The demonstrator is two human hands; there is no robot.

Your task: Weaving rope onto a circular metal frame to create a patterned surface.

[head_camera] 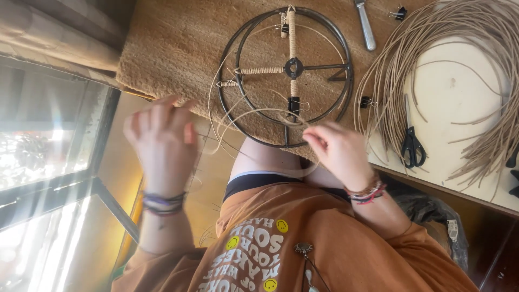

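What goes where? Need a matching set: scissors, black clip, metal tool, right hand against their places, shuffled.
1. scissors
2. black clip
3. metal tool
4. right hand

A. on the wire hoop's spoke nearest the person
B. fingers pinching a cane strand at the hoop's near rim
C. on the pale board, within the cane coil
D. on the brown mat, right of the hoop

Pairs: 1-C, 2-A, 3-D, 4-B

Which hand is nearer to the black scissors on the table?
The right hand. It sits just left of the scissors in the picture, at the metal ring frame's lower edge, pinching cord. The left hand is blurred, far across the frame by the mat's edge.
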